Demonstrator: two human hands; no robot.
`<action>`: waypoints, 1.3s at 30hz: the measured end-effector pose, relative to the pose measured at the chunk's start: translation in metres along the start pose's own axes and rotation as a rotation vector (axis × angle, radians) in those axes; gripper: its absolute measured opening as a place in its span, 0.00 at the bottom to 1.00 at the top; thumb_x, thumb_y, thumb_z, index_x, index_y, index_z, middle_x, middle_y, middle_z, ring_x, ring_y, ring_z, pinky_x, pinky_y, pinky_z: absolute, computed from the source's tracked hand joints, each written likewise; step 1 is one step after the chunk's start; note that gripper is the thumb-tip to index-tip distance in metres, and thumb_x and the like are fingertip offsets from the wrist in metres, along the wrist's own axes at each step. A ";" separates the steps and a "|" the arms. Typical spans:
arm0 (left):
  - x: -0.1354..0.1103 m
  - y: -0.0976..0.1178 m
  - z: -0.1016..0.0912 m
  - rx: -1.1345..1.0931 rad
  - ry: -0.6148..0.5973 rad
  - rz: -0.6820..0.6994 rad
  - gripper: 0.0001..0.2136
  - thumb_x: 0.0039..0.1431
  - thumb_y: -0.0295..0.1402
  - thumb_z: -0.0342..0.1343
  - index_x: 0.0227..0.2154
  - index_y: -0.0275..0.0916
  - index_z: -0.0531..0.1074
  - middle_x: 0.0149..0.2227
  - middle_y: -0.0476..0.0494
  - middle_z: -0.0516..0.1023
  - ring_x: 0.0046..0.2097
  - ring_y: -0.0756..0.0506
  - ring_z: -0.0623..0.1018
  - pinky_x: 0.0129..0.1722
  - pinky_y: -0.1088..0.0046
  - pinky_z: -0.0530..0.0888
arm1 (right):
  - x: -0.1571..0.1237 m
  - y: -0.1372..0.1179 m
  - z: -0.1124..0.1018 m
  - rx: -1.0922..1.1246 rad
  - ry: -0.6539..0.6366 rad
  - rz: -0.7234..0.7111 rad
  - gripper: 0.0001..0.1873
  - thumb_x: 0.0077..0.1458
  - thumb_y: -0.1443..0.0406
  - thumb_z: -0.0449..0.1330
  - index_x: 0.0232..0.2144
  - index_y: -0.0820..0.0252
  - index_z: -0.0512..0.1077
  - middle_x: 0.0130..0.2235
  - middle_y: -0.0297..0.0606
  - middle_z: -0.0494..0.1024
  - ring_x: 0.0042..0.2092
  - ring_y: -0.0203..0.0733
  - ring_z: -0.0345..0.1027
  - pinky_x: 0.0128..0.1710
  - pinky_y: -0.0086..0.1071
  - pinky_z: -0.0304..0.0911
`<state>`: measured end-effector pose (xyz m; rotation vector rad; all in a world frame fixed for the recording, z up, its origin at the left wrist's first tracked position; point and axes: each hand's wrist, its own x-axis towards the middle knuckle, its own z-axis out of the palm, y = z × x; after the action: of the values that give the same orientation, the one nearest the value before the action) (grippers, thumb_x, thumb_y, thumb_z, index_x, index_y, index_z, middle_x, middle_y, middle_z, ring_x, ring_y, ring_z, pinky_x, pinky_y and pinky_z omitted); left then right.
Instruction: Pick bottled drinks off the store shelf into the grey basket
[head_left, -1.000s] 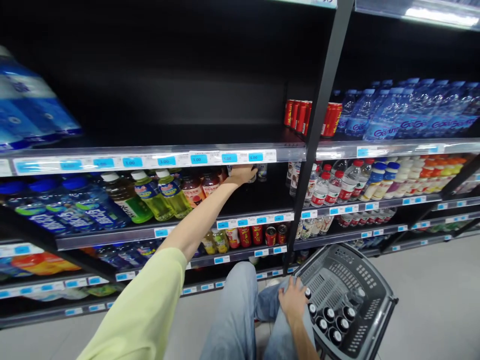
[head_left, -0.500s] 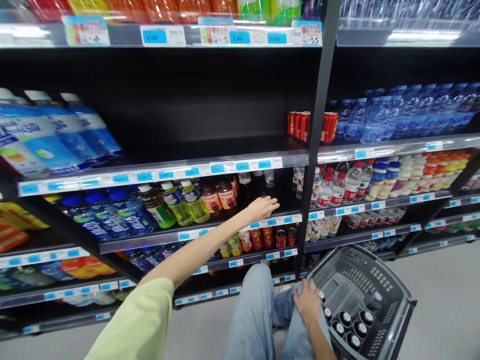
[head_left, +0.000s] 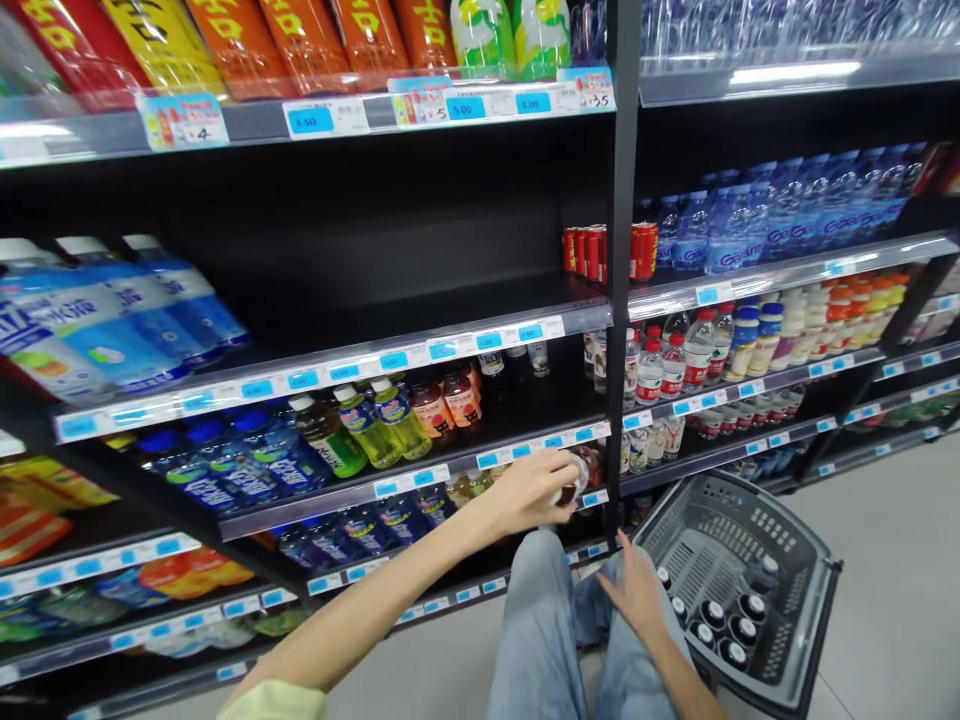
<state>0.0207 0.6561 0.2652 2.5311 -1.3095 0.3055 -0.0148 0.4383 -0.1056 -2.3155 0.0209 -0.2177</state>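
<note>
My left hand (head_left: 534, 488) is closed around a dark drink bottle (head_left: 576, 478), held in front of the shelf edge above my knees. Most of the bottle is hidden by the fingers; a pale, rounded part shows at its right side. My right hand (head_left: 636, 585) is beside my knee, its fingers apart and holding nothing. Just right of it stands a grey shopping basket (head_left: 806, 640) with several dark bottles (head_left: 711, 612) with white caps upright inside. Behind my left hand, on the shelf, are several bottles with orange-pink labels (head_left: 457, 398) and a dark bottle with a white cap (head_left: 491, 365).
A black upright post (head_left: 621, 200) divides the shelving. Blue-capped bottles (head_left: 259, 455) and green tea bottles (head_left: 367, 425) line the lower left shelf. Red cans (head_left: 592, 252) stand near the post, water bottles (head_left: 739, 225) to its right. Price-label rails (head_left: 420, 480) edge the shelves.
My left hand has come back and down from the shelf, with a dark bottle now visible in it. My right hand has lifted from the knee, fingers spread. The view has shifted slightly.
</note>
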 end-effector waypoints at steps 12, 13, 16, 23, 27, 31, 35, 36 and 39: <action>-0.047 -0.015 0.186 -0.430 -0.020 -0.382 0.17 0.44 0.32 0.69 0.25 0.41 0.62 0.29 0.53 0.67 0.32 0.49 0.66 0.33 0.72 0.61 | -0.021 -0.020 -0.004 0.146 -0.388 0.086 0.48 0.46 0.60 0.75 0.68 0.54 0.65 0.43 0.37 0.87 0.37 0.49 0.82 0.41 0.38 0.75; -0.048 -0.020 0.192 -0.467 0.007 -0.416 0.17 0.45 0.33 0.69 0.25 0.41 0.62 0.29 0.53 0.67 0.32 0.49 0.66 0.34 0.72 0.62 | -0.019 -0.021 -0.005 0.089 -0.378 0.082 0.47 0.47 0.60 0.75 0.68 0.54 0.66 0.43 0.36 0.87 0.39 0.50 0.83 0.42 0.37 0.73; -0.051 -0.040 0.202 -0.596 0.160 -0.561 0.14 0.49 0.37 0.68 0.25 0.41 0.66 0.30 0.52 0.71 0.33 0.48 0.69 0.36 0.72 0.64 | -0.014 -0.021 -0.006 0.024 -0.343 0.071 0.41 0.48 0.60 0.75 0.63 0.56 0.68 0.39 0.35 0.86 0.42 0.51 0.83 0.41 0.35 0.70; -0.050 -0.066 0.264 -1.234 0.582 -0.982 0.20 0.47 0.50 0.71 0.30 0.40 0.73 0.32 0.46 0.79 0.35 0.45 0.78 0.40 0.68 0.73 | -0.014 -0.020 -0.005 -0.046 -0.392 0.064 0.29 0.49 0.53 0.74 0.48 0.54 0.67 0.29 0.29 0.81 0.35 0.50 0.81 0.35 0.33 0.63; -0.034 -0.063 0.298 -1.570 0.519 -1.040 0.23 0.45 0.48 0.76 0.34 0.39 0.73 0.33 0.41 0.83 0.33 0.42 0.83 0.37 0.66 0.77 | -0.015 -0.027 -0.012 -0.171 -0.481 0.030 0.30 0.47 0.49 0.76 0.45 0.54 0.68 0.34 0.35 0.83 0.40 0.54 0.82 0.38 0.35 0.66; -0.020 -0.070 0.310 -1.647 0.418 -1.046 0.19 0.47 0.42 0.77 0.32 0.37 0.74 0.32 0.40 0.84 0.31 0.43 0.84 0.33 0.67 0.79 | -0.017 -0.029 -0.019 -0.248 -0.466 -0.015 0.29 0.51 0.47 0.73 0.46 0.55 0.70 0.40 0.41 0.84 0.43 0.55 0.82 0.40 0.37 0.69; -0.017 -0.077 0.311 -1.743 0.375 -1.040 0.18 0.50 0.41 0.76 0.32 0.36 0.75 0.32 0.40 0.84 0.31 0.42 0.84 0.32 0.67 0.80 | -0.021 -0.029 -0.020 -0.237 -0.367 -0.123 0.34 0.53 0.50 0.72 0.55 0.61 0.70 0.49 0.50 0.83 0.51 0.58 0.80 0.48 0.41 0.71; -0.019 -0.077 0.311 -1.779 0.366 -1.029 0.18 0.50 0.41 0.76 0.33 0.36 0.75 0.32 0.40 0.84 0.31 0.42 0.85 0.32 0.67 0.80 | -0.021 -0.029 -0.019 -0.218 -0.350 -0.121 0.35 0.55 0.51 0.71 0.58 0.62 0.69 0.50 0.51 0.83 0.51 0.58 0.80 0.49 0.41 0.71; -0.025 -0.074 0.309 -1.876 0.400 -0.984 0.19 0.50 0.41 0.77 0.36 0.36 0.77 0.34 0.40 0.85 0.34 0.42 0.86 0.35 0.66 0.81 | -0.019 -0.028 -0.016 -0.150 -0.339 -0.033 0.30 0.60 0.53 0.67 0.59 0.60 0.70 0.46 0.48 0.85 0.48 0.56 0.81 0.46 0.40 0.71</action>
<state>0.0857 0.6122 -0.0435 0.9963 0.1669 -0.4401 -0.0381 0.4473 -0.0774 -2.4743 -0.1762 0.1670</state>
